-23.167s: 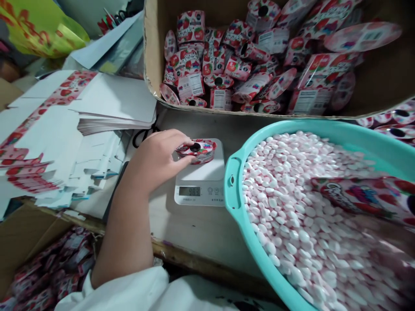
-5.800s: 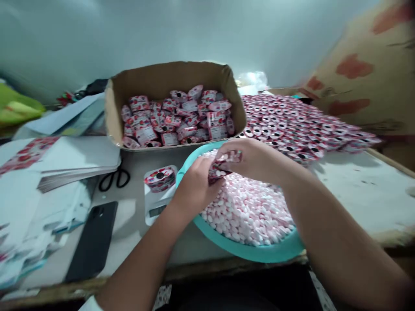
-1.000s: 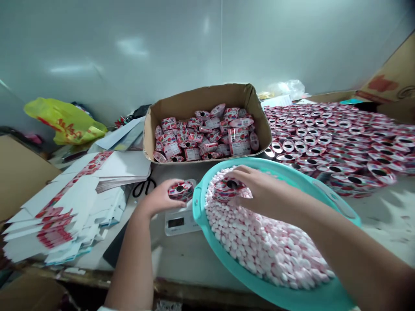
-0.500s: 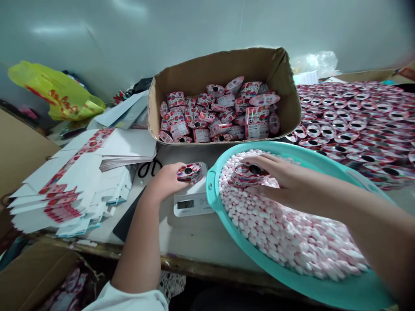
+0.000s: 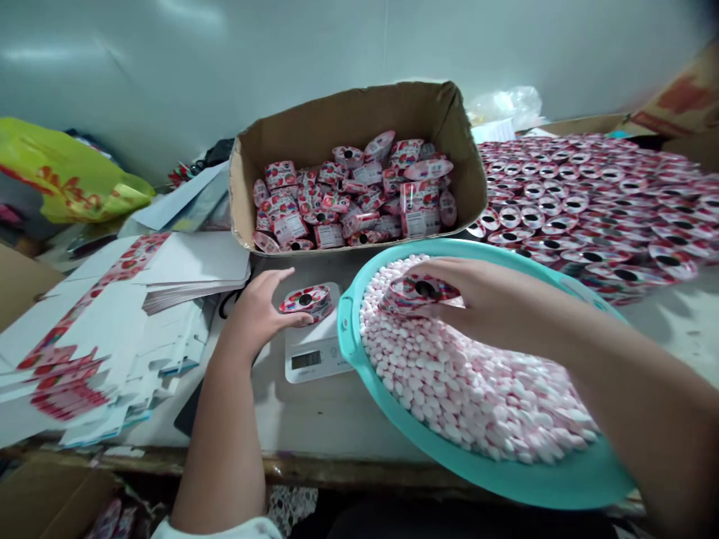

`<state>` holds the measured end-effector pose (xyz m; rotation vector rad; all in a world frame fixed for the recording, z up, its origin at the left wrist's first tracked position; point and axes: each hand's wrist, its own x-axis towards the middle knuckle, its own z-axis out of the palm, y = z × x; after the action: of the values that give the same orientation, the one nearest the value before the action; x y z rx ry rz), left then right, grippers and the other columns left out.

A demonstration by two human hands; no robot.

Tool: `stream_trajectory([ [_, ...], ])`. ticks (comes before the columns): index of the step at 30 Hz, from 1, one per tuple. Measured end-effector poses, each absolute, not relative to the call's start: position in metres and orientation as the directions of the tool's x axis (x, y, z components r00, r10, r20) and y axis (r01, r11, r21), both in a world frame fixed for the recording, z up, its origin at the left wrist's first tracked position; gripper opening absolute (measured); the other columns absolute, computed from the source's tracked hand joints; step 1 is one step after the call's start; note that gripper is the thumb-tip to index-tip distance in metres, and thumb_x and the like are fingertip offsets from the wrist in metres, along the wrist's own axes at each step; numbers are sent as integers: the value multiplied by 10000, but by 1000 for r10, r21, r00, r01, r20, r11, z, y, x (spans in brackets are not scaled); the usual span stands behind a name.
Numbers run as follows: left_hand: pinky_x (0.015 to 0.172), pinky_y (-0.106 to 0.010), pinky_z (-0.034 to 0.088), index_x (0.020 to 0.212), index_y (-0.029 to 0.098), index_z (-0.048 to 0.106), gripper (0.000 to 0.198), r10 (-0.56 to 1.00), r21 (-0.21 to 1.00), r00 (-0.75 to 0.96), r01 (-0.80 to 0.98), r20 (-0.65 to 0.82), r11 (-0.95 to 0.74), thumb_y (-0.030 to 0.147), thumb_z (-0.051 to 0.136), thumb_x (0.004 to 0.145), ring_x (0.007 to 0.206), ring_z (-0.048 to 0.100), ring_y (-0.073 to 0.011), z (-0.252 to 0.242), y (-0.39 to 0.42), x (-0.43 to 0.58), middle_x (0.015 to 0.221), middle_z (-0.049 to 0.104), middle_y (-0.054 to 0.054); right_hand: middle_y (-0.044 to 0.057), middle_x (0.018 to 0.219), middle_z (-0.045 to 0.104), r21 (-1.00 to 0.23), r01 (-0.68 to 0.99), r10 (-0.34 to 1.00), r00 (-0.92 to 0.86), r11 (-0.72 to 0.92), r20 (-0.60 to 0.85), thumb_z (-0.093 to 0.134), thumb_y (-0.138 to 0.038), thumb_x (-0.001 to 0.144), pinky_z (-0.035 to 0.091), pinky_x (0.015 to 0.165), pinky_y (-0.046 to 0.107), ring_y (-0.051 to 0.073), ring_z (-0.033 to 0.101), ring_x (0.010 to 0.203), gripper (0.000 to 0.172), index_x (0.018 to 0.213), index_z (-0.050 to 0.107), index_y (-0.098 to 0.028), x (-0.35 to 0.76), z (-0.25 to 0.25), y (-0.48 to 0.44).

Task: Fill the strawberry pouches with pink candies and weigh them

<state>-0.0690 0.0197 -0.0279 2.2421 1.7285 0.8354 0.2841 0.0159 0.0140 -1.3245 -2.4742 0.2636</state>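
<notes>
A small strawberry-printed box (image 5: 306, 301) with a dark round hole in its top sits on the white digital scale (image 5: 317, 365). Beside it my left hand (image 5: 259, 308) is open, thumb and fingers spread around the box's left side. My right hand (image 5: 457, 288) grips a similar strawberry-printed box (image 5: 413, 290) over the turquoise basin (image 5: 349, 329). That box's lower part is down against the pale pink-white candies (image 5: 449, 382). The digits on the scale's display are too blurred to read surely.
A cardboard carton (image 5: 342, 120) holding many printed boxes stands behind the scale. Rows of upright boxes (image 5: 589, 202) fill the right. Flat printed card blanks (image 5: 112, 314) lie at left, below a yellow plastic bag (image 5: 73, 176). The table's front edge (image 5: 314, 471) runs along the bottom.
My left hand has let go of the box on the scale and its fingers have spread. My right hand still holds its box in the candies. The whole view has shifted slightly.
</notes>
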Motion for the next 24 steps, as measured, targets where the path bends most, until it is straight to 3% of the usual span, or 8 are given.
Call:
stream_trajectory([
  [4,1020,-384,486,1098,206,707,307,776,410,207,753,596,-515,414,707,872,1100,652,-239,-22,9,-44,1135,718,-81,69,1094,737,-263,902,939,-318,342,131,571,-401,888,508,703,337,270,686,910,349,1194,640,-246,288,18,19],
  [6,966,-338,514,986,206,729,180,734,421,279,671,619,-610,344,623,941,1016,675,-201,-16,-2,-16,1039,743,-63,69,1103,734,-275,899,940,-320,340,113,565,-427,890,506,696,343,273,687,898,392,1240,608,-254,288,16,20],
  [8,1009,-349,500,1091,205,716,239,737,397,501,626,455,-671,359,640,926,1103,655,-216,-8,-13,16,1177,719,-77,92,1141,724,-292,884,930,-353,366,97,544,-426,900,512,712,361,291,687,922,426,1283,576,-243,288,12,21],
  [10,1034,-391,492,1209,166,666,397,795,345,555,717,245,-606,372,690,870,1206,603,-274,2,-21,45,1320,646,-122,119,1166,714,-308,870,922,-377,386,92,523,-419,908,518,734,384,313,684,953,442,1301,558,-221,286,8,22],
  [14,797,-388,548,900,161,698,162,853,207,519,842,-62,-497,287,597,881,912,665,-269,16,-21,78,986,700,-97,125,1171,711,-351,854,922,-375,383,94,525,-408,898,528,747,400,325,685,967,475,1329,536,-208,286,4,26],
  [18,746,-358,511,814,167,683,161,900,154,435,891,-20,-427,150,531,864,875,655,-253,9,-19,87,906,691,-94,110,1226,700,-344,862,923,-381,372,42,520,-387,893,541,778,396,318,680,1023,532,1396,498,-217,290,5,27],
  [21,745,-339,488,775,171,673,171,892,200,443,870,84,-451,135,536,871,876,644,-237,-4,-17,85,878,690,-85,104,1320,666,-329,861,919,-390,388,62,539,-380,872,540,842,404,321,665,1101,587,1436,480,-226,292,6,24],
  [24,714,-325,471,713,181,654,180,871,281,469,825,144,-491,168,580,877,823,637,-215,-11,-14,80,827,691,-61,117,1256,698,-285,890,934,-349,357,79,538,-369,859,540,773,406,335,685,1034,576,1414,511,-220,289,7,19],
])
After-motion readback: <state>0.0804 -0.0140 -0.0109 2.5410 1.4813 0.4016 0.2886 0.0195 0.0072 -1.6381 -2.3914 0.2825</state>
